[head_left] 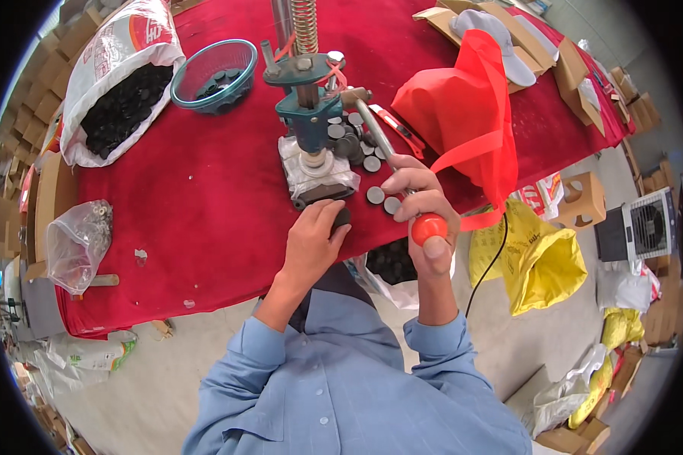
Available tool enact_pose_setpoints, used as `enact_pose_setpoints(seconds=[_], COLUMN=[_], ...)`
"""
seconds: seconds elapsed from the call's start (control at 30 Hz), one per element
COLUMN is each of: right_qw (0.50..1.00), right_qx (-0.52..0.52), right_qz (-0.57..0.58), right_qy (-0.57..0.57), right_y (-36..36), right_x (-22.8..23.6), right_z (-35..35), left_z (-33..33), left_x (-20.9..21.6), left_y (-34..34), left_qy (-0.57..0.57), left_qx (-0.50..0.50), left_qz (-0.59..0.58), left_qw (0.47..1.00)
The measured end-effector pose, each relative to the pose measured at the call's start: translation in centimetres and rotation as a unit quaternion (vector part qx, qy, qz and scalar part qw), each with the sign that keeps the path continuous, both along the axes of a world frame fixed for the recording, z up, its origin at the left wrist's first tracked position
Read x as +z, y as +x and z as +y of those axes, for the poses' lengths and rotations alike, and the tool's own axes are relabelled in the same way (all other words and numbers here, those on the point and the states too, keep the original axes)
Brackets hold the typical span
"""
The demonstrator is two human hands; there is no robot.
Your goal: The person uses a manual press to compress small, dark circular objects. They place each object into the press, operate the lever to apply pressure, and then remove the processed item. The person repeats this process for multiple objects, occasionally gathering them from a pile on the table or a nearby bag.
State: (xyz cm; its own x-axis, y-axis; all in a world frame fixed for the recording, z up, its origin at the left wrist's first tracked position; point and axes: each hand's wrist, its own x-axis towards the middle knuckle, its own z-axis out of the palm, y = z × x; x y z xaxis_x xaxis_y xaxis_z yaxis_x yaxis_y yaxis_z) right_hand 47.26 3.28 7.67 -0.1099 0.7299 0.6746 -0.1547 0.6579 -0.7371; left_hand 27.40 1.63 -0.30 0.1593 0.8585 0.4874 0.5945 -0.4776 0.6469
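A green hand press (pixel 311 121) with a coiled spring (pixel 305 26) stands on the red-covered table. My right hand (pixel 426 199) is closed around its metal lever (pixel 376 125), near the red ball knob (pixel 429 229). In front of the press base, the fingers of my left hand (pixel 310 236) reach the dark block (pixel 325 194) under the ram. A black disc (pixel 342 218) is pinched between that hand's thumb and fingers. Several grey-faced discs (pixel 375 195) lie between the press and my right hand.
A white sack (pixel 155 45) of black discs and a teal plastic basket (pixel 214 72) sit at the far left. A clear bag (pixel 76 243) of small parts lies at the left edge. Right of the press are a red-handled cutter (pixel 397 130) and a red cloth bag (pixel 463 106).
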Motion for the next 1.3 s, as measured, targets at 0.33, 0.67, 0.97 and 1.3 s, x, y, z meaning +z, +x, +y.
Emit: enact_pose_setpoints(seconds=[0.33, 0.67, 0.97, 1.3], right_qw=[1.0, 0.999, 0.999, 0.999], right_qx=[0.028, 0.04, 0.039, 0.045], right_qz=[-0.002, 0.016, 0.02, 0.02], right_qy=[0.01, 0.001, 0.002, 0.002], right_y=[0.4, 0.2, 0.1, 0.2], right_x=[0.5, 0.6, 0.6, 0.2], right_z=[0.7, 0.5, 0.4, 0.5], left_z=[0.5, -0.7, -2.1, -1.7], left_x=[-0.9, -0.2, 0.8, 0.8], left_y=[1.9, 0.9, -1.3, -2.6], left_qy=[-0.03, -0.237, -0.199, -0.144], left_qx=[0.005, -0.055, -0.065, -0.02], left_qz=[-0.01, -0.32, -0.411, -0.383], left_qw=[0.999, 0.916, 0.887, 0.912])
